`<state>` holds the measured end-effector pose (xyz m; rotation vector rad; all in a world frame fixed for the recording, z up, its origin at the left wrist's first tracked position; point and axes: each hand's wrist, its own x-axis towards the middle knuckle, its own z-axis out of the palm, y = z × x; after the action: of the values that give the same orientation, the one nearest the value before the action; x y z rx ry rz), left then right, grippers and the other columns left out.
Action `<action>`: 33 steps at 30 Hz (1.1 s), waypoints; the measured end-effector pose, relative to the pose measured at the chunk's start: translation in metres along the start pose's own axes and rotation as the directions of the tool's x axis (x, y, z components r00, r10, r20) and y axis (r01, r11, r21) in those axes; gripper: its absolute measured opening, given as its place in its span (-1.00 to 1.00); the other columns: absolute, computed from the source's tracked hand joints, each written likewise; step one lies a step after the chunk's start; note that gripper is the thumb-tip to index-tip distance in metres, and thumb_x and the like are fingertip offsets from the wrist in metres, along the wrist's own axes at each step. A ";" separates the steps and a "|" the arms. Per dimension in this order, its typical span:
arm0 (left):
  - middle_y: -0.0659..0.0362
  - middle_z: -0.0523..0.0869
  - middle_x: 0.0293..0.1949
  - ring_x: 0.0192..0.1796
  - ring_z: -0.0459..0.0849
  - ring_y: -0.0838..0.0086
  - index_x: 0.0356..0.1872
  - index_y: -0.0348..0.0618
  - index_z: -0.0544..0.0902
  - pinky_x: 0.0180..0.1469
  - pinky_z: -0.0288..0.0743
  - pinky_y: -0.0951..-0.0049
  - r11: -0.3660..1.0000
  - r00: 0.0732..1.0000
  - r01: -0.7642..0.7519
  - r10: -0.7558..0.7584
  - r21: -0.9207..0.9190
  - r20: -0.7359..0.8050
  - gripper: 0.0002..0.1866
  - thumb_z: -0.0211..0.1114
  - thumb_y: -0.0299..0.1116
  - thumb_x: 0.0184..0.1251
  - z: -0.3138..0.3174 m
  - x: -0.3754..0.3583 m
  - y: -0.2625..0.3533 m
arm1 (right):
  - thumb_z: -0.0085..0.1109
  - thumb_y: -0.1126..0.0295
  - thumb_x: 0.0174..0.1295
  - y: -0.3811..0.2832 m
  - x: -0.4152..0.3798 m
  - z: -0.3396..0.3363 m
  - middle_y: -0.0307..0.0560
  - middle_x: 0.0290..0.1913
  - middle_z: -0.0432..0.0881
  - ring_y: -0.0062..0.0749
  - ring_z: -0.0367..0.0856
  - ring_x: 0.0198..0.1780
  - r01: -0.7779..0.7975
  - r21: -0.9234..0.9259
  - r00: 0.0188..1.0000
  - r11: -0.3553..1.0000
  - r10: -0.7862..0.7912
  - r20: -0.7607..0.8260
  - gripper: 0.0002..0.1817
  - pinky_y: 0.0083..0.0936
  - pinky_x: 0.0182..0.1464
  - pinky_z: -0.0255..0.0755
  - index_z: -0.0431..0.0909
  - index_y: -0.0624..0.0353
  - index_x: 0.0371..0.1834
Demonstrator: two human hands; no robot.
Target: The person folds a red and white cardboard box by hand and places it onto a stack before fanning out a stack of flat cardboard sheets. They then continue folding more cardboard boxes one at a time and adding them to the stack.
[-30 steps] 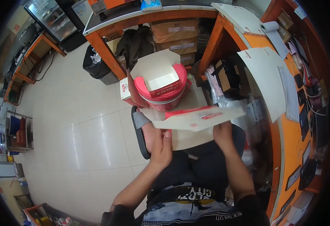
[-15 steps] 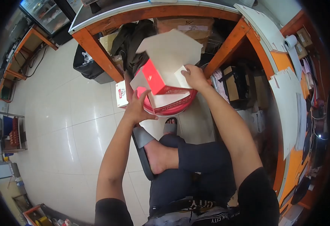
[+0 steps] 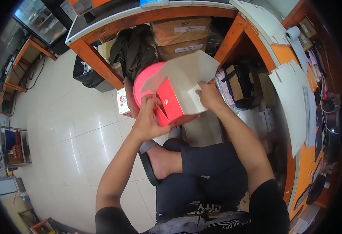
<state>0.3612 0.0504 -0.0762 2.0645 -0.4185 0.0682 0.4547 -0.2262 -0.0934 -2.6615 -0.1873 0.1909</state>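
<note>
A red cardboard box [image 3: 171,102] with a whitish inside is held over my lower legs. Its large pale lid flap [image 3: 190,70] stands open, tilted away from me. My left hand [image 3: 146,119] grips the box's left side, thumb underneath and fingers at a red side flap. On the other side, my right hand [image 3: 211,97] pinches the right wall near its upper edge. Behind the box shows a round pink stool top [image 3: 140,84], partly covered by the flap. The inside of the box is mostly turned out of my view.
A white box [image 3: 123,102] with red print stands on the floor left of the stool. Taped brown cartons [image 3: 182,31] and dark cloth [image 3: 134,50] fill the space under the wooden table [image 3: 159,16]. A black bag [image 3: 86,72] sits by the table leg.
The box has moved toward me and slightly right, off the stool, uncovering its pink top. My left fingers have closed on the box's left side. The view has shifted slightly.
</note>
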 end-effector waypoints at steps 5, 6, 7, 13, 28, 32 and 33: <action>-0.17 0.39 0.12 0.21 0.49 -0.08 0.17 -0.15 0.42 0.24 0.49 0.05 0.985 0.989 -0.144 0.141 0.095 0.032 -0.14 0.68 -0.16 -0.22 -0.009 -0.071 0.099 | 0.32 0.47 0.27 -0.031 -0.137 -0.061 0.45 -0.03 0.67 0.38 0.66 0.06 -0.109 0.077 0.994 0.991 0.111 -0.022 -0.71 0.06 0.12 0.53 0.56 0.32 0.02; -0.18 0.39 0.12 0.22 0.49 -0.08 0.18 -0.15 0.42 0.25 0.48 0.04 0.992 0.992 -0.120 0.118 0.041 0.049 -0.15 0.68 -0.16 -0.19 -0.008 -0.085 0.116 | 0.31 0.49 0.26 -0.038 -0.164 -0.073 0.45 0.03 0.66 0.36 0.65 0.08 -0.164 0.095 0.986 0.982 0.166 -0.013 -0.71 0.06 0.14 0.52 0.57 0.31 0.02; -0.18 0.39 0.13 0.23 0.49 -0.08 0.18 -0.16 0.42 0.26 0.48 0.04 0.996 0.994 -0.086 0.087 -0.017 0.071 -0.16 0.67 -0.15 -0.17 -0.006 -0.102 0.134 | 0.32 0.52 0.24 -0.041 -0.193 -0.079 0.43 0.09 0.60 0.32 0.63 0.10 -0.047 0.093 0.986 0.995 0.061 -0.152 -0.68 0.01 0.14 0.52 0.57 0.28 0.06; -0.18 0.41 0.12 0.23 0.50 -0.09 0.23 -0.20 0.43 0.29 0.46 0.03 0.998 0.979 -0.024 0.036 -0.061 0.200 -0.14 0.67 -0.12 -0.12 -0.001 -0.161 0.202 | 0.31 0.54 0.19 -0.042 -0.306 -0.104 0.28 0.38 0.32 0.05 0.52 0.15 0.586 0.181 0.751 0.790 -0.446 -0.487 -0.54 -0.18 0.18 0.48 0.60 0.22 0.21; -0.11 0.40 0.11 0.17 0.50 0.00 0.18 -0.14 0.43 0.20 0.48 0.17 0.997 0.913 -0.071 0.066 -0.002 0.402 -0.22 0.64 -0.25 -0.12 0.008 -0.223 0.247 | 0.38 0.47 0.10 -0.080 -0.399 -0.134 -0.06 0.03 0.56 -0.12 0.72 -0.07 0.754 0.306 0.608 0.582 -0.794 0.012 -0.66 -0.23 -0.09 0.67 0.66 -0.01 -0.01; -0.12 0.38 0.17 0.31 0.44 0.00 0.12 -0.11 0.46 0.32 0.41 0.14 0.999 0.899 -0.051 0.053 -0.017 0.435 -0.30 0.64 -0.34 -0.08 0.006 -0.227 0.249 | 0.38 0.45 0.12 -0.084 -0.404 -0.130 -0.07 0.00 0.56 -0.13 0.72 -0.05 0.736 0.280 0.638 0.617 -0.770 0.021 -0.68 -0.24 -0.09 0.67 0.66 -0.02 -0.02; -0.12 0.36 0.19 0.36 0.40 -0.02 0.10 -0.10 0.47 0.36 0.37 0.12 0.997 0.902 -0.073 0.083 -0.041 0.425 -0.33 0.63 -0.36 -0.07 0.005 -0.228 0.249 | 0.38 0.45 0.12 -0.083 -0.403 -0.126 -0.10 0.01 0.58 -0.17 0.72 -0.05 0.735 0.271 0.644 0.621 -0.765 0.008 -0.68 -0.26 -0.10 0.67 0.68 -0.03 -0.03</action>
<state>0.0667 -0.0060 0.0783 2.0332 -0.7668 -0.3475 0.0718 -0.2738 0.0972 -2.0933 -1.2193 0.0873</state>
